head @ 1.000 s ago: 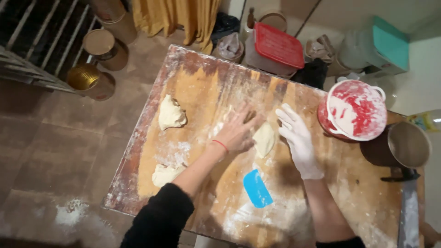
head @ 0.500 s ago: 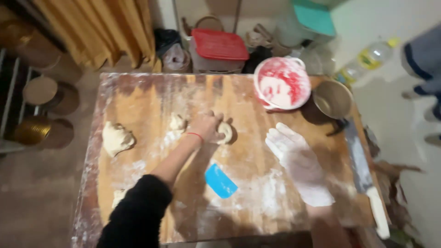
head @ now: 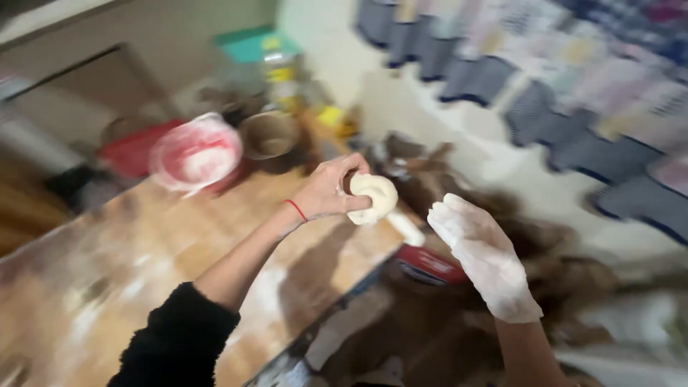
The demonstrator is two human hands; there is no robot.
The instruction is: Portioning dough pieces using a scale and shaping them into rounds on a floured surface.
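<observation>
My left hand (head: 331, 192), bare with a red thread at the wrist and a black sleeve, holds a pale ball of dough (head: 374, 198) lifted above the right end of the floured wooden table (head: 165, 244). My right hand (head: 481, 252), in a white glove, hovers open beside the dough, just right of it and past the table's edge, touching nothing. The picture is blurred by head motion.
A red-and-white bowl (head: 195, 152) and a metal pot (head: 270, 135) stand at the table's far end. A red crate (head: 132, 149) lies behind them. Past the table's edge are a red flat object (head: 430, 264), dark clutter on the floor, and a tiled wall (head: 573, 57).
My left hand has picked the dough ball up off the table and carried it right. The gloved right hand has risen off the board, and the view has swung sharply right.
</observation>
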